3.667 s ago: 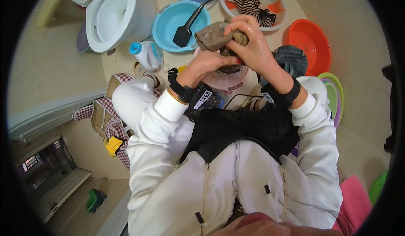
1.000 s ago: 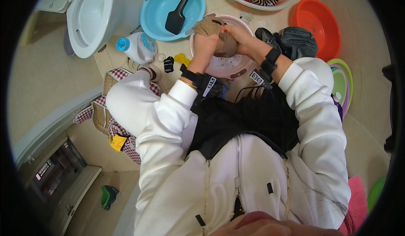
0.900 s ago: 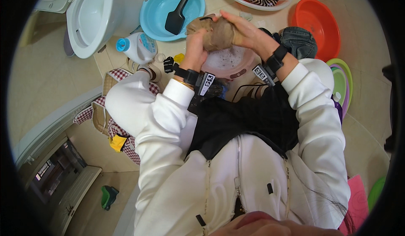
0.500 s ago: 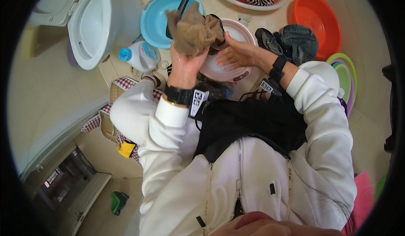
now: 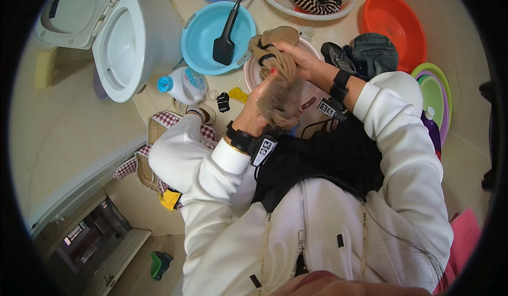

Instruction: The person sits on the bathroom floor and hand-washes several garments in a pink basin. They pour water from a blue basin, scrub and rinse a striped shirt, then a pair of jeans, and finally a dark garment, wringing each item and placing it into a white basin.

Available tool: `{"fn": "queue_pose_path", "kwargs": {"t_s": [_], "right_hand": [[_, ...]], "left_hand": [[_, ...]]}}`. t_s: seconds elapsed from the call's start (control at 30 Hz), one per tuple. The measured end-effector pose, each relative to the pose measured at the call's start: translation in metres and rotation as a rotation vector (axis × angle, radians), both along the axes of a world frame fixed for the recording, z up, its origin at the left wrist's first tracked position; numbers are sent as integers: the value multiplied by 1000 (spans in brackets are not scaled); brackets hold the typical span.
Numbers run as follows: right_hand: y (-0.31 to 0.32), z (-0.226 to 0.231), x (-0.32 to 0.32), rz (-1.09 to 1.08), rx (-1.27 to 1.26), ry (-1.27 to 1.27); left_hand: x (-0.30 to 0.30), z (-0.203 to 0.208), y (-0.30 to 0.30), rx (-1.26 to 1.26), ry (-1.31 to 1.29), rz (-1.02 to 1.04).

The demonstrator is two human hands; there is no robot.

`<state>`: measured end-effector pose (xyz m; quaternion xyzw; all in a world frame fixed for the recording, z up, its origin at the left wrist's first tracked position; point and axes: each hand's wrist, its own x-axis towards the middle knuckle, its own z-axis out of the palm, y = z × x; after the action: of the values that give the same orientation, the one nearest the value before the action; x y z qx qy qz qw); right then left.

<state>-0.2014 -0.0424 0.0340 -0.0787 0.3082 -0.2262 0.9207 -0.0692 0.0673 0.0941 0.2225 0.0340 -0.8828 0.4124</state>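
Observation:
Both hands grip a bunched tan garment [image 5: 283, 65] with black trim, which looks soft and wet. My left hand [image 5: 255, 109] is closed around its lower, gathered end, nearest my body. Higher up and to the right, the fingers of my right hand [image 5: 300, 60] wrap the folded part. The garment is held above a pink basin [image 5: 251, 74], hiding most of it along with my hands. What lies inside that basin is mostly out of sight.
A light-blue basin [image 5: 193, 52] holds a black paddle-shaped thing [image 5: 224, 47]. Nearby stand a white jug [image 5: 186, 86] with a blue cap, a toilet [image 5: 119, 52], a white basin [image 5: 296, 14] with striped cloth, dark jeans [image 5: 374, 55] and an orange basin [image 5: 394, 20].
The garment has come right and nearer to me, and hangs stretched between both hands. My right hand, open beside it before, has closed on it; my left hand has moved right and lower.

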Motion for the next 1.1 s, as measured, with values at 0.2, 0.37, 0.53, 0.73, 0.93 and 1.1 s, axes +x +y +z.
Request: {"fn": "queue_pose_path", "kwargs": {"t_s": [0.2, 0.37, 0.53, 0.73, 0.93, 1.1], "right_hand": [[-4, -8, 2, 87, -430, 314], [-12, -35, 11, 188, -950, 671], [-7, -53, 23, 239, -1117, 1119], [-7, -34, 17, 265, -1006, 1105], [2, -22, 13, 16, -1006, 862], [22, -26, 24, 152, -956, 743]], "left_hand": [[-5, -3, -11, -86, -659, -230], [-17, -37, -23, -366, -1166, -376], [-23, -73, -24, -442, -1524, -611], [-7, -66, -18, -327, -1163, -473], [15, -70, -16, -62, -312, 226], [17, -79, -24, 76, -353, 122]]}}
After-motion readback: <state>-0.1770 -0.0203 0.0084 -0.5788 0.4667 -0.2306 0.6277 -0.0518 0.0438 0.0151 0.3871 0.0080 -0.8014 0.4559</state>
